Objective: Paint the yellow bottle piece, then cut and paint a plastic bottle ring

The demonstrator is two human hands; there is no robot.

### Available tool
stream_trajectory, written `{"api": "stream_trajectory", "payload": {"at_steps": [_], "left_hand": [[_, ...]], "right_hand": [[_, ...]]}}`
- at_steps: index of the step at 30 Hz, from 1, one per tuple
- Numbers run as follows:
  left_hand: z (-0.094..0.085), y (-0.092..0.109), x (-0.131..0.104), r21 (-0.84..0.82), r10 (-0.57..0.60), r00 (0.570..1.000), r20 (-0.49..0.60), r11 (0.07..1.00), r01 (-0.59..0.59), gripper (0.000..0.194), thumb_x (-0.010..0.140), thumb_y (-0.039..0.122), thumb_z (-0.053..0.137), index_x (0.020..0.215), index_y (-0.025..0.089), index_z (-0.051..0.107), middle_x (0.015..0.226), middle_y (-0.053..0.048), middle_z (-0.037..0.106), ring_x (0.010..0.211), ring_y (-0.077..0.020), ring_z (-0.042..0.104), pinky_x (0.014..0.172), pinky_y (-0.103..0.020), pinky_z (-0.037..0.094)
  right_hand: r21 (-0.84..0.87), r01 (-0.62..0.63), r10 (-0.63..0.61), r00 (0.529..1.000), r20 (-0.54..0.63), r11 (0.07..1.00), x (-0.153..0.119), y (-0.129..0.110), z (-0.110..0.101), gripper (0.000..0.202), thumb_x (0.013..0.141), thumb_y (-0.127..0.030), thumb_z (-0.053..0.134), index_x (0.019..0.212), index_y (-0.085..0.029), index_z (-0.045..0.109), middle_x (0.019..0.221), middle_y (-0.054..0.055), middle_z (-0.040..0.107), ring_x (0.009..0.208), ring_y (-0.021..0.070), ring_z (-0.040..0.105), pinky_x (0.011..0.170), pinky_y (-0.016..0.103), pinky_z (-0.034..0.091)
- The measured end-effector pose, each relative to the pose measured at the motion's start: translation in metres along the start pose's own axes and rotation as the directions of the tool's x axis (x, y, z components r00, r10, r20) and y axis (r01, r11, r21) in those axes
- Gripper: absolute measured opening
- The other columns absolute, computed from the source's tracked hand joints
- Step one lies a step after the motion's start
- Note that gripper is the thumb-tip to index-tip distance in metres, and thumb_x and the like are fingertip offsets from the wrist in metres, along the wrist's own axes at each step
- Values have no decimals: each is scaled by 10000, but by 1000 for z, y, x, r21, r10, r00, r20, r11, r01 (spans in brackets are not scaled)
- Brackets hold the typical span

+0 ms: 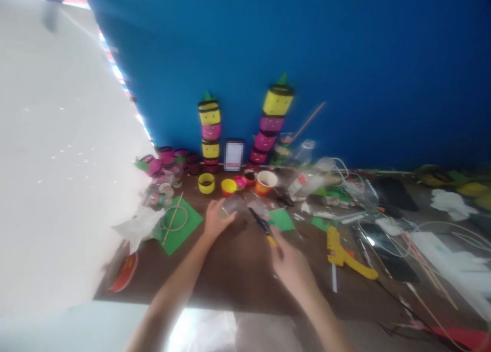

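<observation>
My left hand (218, 220) is at the middle of the brown table, with thumb and fingers around the near side of a clear plastic piece (235, 205), blurred, perhaps a cup. My right hand (287, 257) grips a slim black tool with a yellow handle (261, 224); its dark end points up and left towards the clear piece. Blur hides whether it is scissors or a knife. Just beyond the tool lies a green sheet piece (281, 219). Behind my hands stand a yellow ring (206, 183), a yellow-and-red cup (229, 187) and a white-rimmed paper cup (265, 183).
Two stacks of decorated rings, one left (210, 132) and one right (270, 122), stand against the blue wall. A yellow glue gun (339, 249) and a phone (387, 252) lie at right among cords and scraps. A green sheet (187, 229) and red piece (126, 272) lie left.
</observation>
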State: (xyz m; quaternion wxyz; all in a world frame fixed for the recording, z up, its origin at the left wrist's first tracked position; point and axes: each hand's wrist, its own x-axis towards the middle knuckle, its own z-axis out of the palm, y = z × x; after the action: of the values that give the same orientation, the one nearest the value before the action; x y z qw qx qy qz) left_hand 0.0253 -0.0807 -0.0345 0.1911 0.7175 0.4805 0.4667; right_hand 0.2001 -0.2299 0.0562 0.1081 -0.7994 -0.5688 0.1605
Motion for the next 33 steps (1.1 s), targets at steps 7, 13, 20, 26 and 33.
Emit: {"api": "stream_trajectory", "payload": {"at_steps": [7, 13, 20, 26, 33], "left_hand": [[-3, 2, -1, 16, -1, 1000, 8, 1000, 1, 501, 641, 365, 735, 1093, 193, 606, 877, -54, 580, 834, -208, 600, 804, -359, 521], [-6, 7, -3, 24, -14, 1000, 5, 1000, 14, 492, 642, 376, 727, 1067, 150, 623, 866, -69, 598, 828, -212, 608, 802, -364, 526], [-5, 8, -4, 28, 0, 1000, 1, 1000, 0, 501, 634, 365, 731, 1077, 164, 616, 868, -63, 597, 834, -212, 612, 804, -362, 530], [-4, 6, -2, 23, -13, 999, -33, 1000, 13, 466, 638, 352, 729, 1053, 168, 622, 852, -64, 606, 815, -211, 618, 778, -357, 537], [-5, 10, -5, 38, 17, 999, -50, 999, -15, 470, 631, 355, 724, 1052, 168, 628, 846, -63, 600, 808, -211, 620, 772, -354, 539]], "right_hand": [[147, 64, -53, 996, -75, 987, -6, 1, 7, 499, 892, -270, 327, 1363, -144, 436, 970, 132, 700, 819, 238, 678, 696, 301, 494], [56, 83, -80, 995, -60, 995, 0, -10, 22, 500, 899, -209, 311, 1389, -151, 389, 970, 132, 687, 822, 236, 676, 703, 304, 499], [-188, 20, -15, 999, 31, 982, 8, -27, 41, 509, 922, -181, 293, 1430, -166, 303, 977, 148, 650, 768, 228, 674, 637, 301, 506], [-323, 23, -18, 1000, 19, 946, 13, -35, 55, 594, 884, -107, 313, 1462, -205, 214, 974, 133, 621, 727, 207, 667, 599, 282, 513], [-333, -2, 12, 1000, 26, 943, 18, -37, 57, 662, 844, -68, 373, 1461, -241, 209, 970, 132, 607, 720, 206, 664, 603, 283, 508]]}}
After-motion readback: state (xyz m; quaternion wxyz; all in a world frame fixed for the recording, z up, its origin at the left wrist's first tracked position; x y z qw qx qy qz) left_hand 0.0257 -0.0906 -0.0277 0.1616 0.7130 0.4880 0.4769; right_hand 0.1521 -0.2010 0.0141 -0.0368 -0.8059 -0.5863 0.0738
